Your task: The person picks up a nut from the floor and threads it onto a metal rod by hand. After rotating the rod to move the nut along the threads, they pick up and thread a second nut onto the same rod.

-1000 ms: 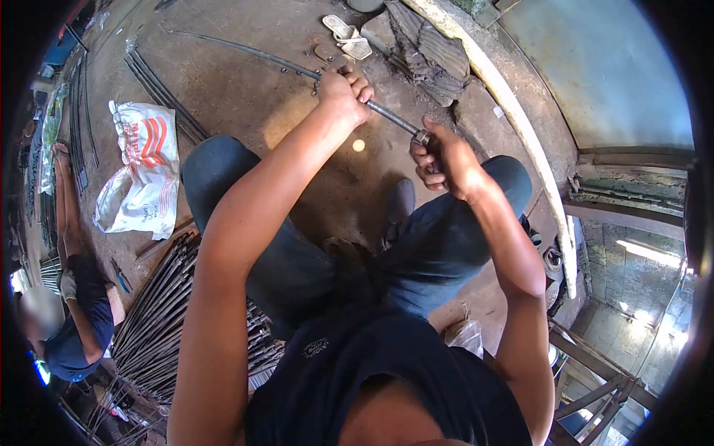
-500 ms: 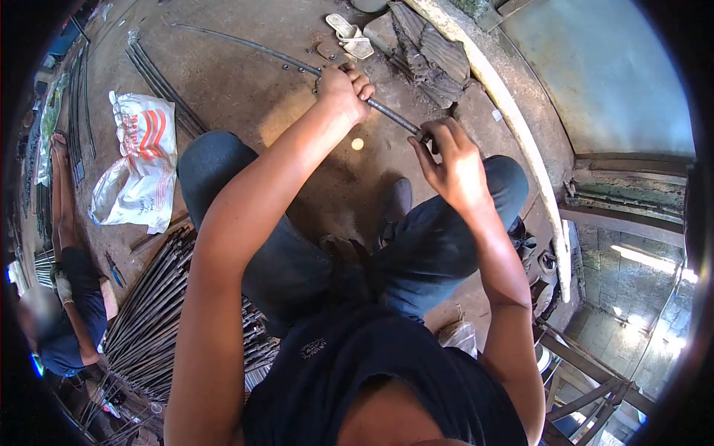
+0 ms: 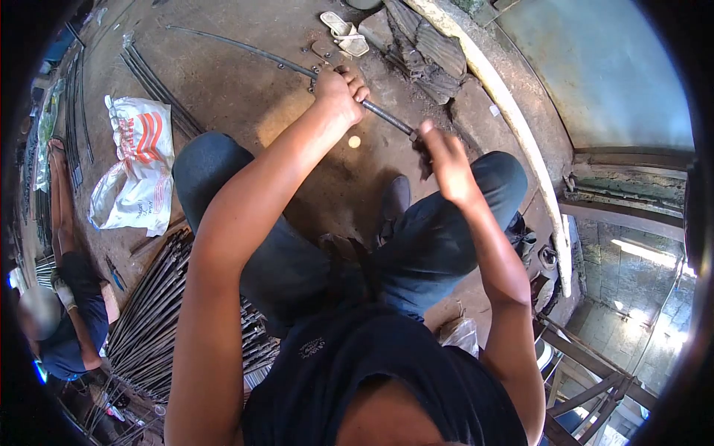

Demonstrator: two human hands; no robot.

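My left hand [image 3: 341,95] is closed around a long thin metal rod [image 3: 245,47], which runs from the upper left down toward my right hand. The near part of the rod is threaded. At its near end sits a small dark piece that looks like a nut [image 3: 414,136]. My right hand [image 3: 446,160] is beside this piece, its fingers fairly straight and at least one touching or very close to it. Its thumb and palm side are in shadow. Several small nuts [image 3: 281,66] lie on the ground near the rod.
A bundle of rods [image 3: 152,312] lies to my left, near a white printed sack [image 3: 140,171]. More rods [image 3: 160,85] lie farther ahead. A sandal [image 3: 344,33] and a long pale pole [image 3: 513,119] are ahead and right. Another person [image 3: 74,320] sits at far left.
My right hand has turned at the rod's end; its fingers went from a bent pinch to a straighter pose, baring the nut. My left hand keeps its grip on the rod.
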